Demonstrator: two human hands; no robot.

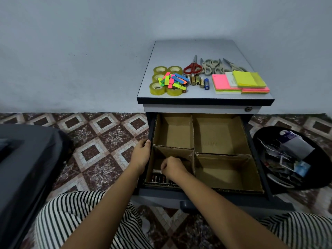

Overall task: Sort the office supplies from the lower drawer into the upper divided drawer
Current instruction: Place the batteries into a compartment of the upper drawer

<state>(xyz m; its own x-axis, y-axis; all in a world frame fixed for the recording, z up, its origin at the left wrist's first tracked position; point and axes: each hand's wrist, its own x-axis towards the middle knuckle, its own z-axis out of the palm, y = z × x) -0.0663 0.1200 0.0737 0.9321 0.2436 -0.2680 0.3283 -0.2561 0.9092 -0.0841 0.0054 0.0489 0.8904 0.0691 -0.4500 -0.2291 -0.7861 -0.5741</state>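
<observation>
The upper drawer (251, 141) stands open, split by cardboard into four compartments. Several batteries (159, 179) lie in the near-left compartment. My right hand (171, 167) is down in that compartment, fingers curled round a battery. My left hand (142, 154) grips the drawer's left edge. On the cabinet top (179, 51) lie tape rolls (157, 88), coloured flag pads (173, 80), more batteries (196, 80), scissors (193, 66) and sticky-note pads (239, 82). The other three compartments hold nothing.
A black bin (291, 159) with paper scraps and wrappers stands right of the cabinet. A dark bag or case (23, 168) lies on the floor at left. My striped-trousered knees flank the drawer on the patterned tile floor.
</observation>
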